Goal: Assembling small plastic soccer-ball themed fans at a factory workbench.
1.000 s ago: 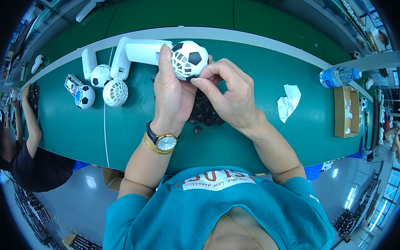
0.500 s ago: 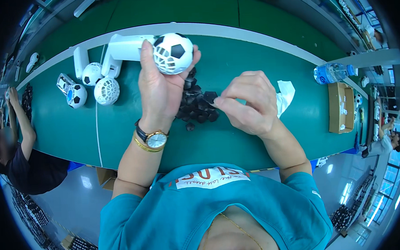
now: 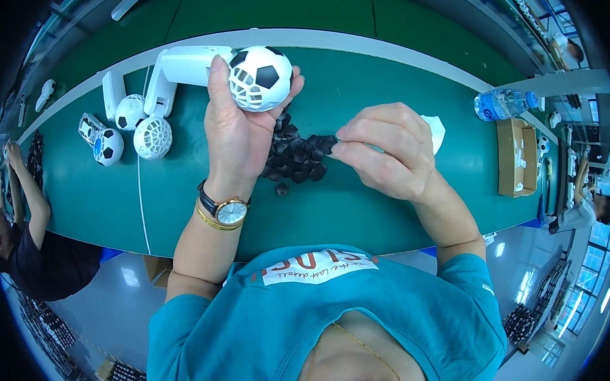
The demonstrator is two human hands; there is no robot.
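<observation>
My left hand (image 3: 238, 135) is closed around a white device with a soccer-ball head (image 3: 260, 78), held above the table. The head has black pentagons and a slatted vent; a white arm-like body (image 3: 194, 64) extends left from behind my thumb. My right hand (image 3: 393, 149) pinches thumb and forefinger at the edge of a black pentagon piece (image 3: 325, 144), just right of a heap of similar black pieces (image 3: 291, 157). One loose black piece (image 3: 281, 189) lies nearer me. The palm side of my right hand is hidden.
Similar white ball-headed devices (image 3: 153, 137) stand on the green table (image 3: 360, 215) at the left. Right of my right hand lies a white sheet (image 3: 437, 131). A water bottle (image 3: 505, 105) and cardboard box (image 3: 516, 157) are at the right edge. Another person (image 3: 49, 259) works at far left.
My right hand has shifted slightly up and right relative to the heap, with its fingertips still pinched at the black piece. My left hand keeps hold of the ball-headed device.
</observation>
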